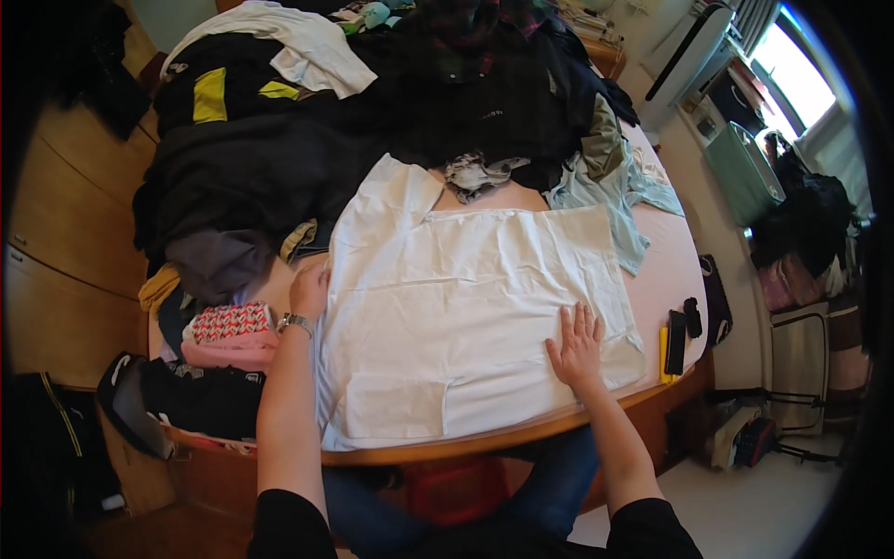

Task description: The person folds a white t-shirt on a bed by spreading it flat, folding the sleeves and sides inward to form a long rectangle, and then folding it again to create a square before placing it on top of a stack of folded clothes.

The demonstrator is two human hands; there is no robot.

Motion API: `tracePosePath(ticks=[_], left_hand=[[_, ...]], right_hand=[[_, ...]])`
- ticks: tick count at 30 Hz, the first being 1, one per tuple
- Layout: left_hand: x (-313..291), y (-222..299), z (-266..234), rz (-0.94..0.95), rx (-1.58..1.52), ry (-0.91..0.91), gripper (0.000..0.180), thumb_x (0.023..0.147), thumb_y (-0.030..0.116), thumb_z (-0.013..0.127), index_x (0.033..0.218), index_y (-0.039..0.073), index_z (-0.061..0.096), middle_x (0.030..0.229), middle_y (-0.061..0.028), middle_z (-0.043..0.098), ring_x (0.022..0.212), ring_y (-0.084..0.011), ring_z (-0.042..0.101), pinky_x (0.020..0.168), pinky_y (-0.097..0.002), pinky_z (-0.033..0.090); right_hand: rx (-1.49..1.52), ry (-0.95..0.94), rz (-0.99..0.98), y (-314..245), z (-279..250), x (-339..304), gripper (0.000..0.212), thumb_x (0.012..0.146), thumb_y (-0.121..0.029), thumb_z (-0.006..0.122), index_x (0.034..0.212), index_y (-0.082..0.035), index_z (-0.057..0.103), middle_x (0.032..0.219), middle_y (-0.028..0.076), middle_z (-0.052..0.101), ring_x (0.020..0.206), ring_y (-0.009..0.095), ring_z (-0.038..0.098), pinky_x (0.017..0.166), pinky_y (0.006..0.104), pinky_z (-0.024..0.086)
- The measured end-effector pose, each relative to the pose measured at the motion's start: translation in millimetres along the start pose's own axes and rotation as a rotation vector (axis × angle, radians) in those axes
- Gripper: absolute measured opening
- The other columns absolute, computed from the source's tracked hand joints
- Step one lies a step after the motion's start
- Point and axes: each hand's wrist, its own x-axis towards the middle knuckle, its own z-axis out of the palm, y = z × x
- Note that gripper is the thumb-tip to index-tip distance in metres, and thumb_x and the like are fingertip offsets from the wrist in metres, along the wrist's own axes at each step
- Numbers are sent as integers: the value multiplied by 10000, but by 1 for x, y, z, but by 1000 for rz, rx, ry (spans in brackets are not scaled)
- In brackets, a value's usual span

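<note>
A white shirt [475,289] lies spread over the near part of the bed, creased across its middle. One sleeve [396,196] sticks out toward the pile of dark clothes, and a squarish section of cloth shows at the near left corner. My left hand [310,287], with a metal watch [296,322] at its wrist, is at the shirt's left edge, its fingers curled around the cloth there and partly hidden. On the right side of the shirt, my right hand [577,349] rests palm down, fingers stretched out flat, holding nothing.
Dark clothes [279,158] are heaped across the far bed. Folded pink and patterned cloth [233,326] and a black cap [135,396] lie left. A light-blue garment [605,196] is far right, near yellow and black objects [669,349]. The wooden bed edge [447,451] runs before me.
</note>
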Motion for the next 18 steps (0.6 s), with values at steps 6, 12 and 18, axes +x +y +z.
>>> tracePosePath(ticks=[6, 12, 18], left_hand=[[15, -5, -3, -406, 142, 73, 239, 979, 283, 479, 933, 93, 616, 934, -165, 681, 846, -400, 642, 709, -508, 500], [19, 7, 4, -335, 315, 205, 210, 966, 250, 528, 948, 64, 622, 1029, -159, 673, 949, -390, 630, 744, -493, 498], [57, 47, -4, -75, -106, 158, 485, 882, 338, 684, 1212, 2, 569, 1197, -221, 604, 1052, -404, 600, 904, -440, 486]], right_hand=[[5, 2, 3, 1, 2, 1, 720, 912, -460, 522, 1487, -56, 368, 1528, 290, 295, 1435, 439, 232, 1169, 577, 103], [-18, -23, -14, -2, -2, 4, 718, 897, -416, 552, 1478, -37, 366, 1495, 299, 319, 1407, 451, 259, 1151, 565, 138], [-23, 99, -161, 24, -16, 94, 198, 819, -253, 679, 849, -62, 633, 943, 129, 598, 913, 316, 565, 806, 456, 432]])
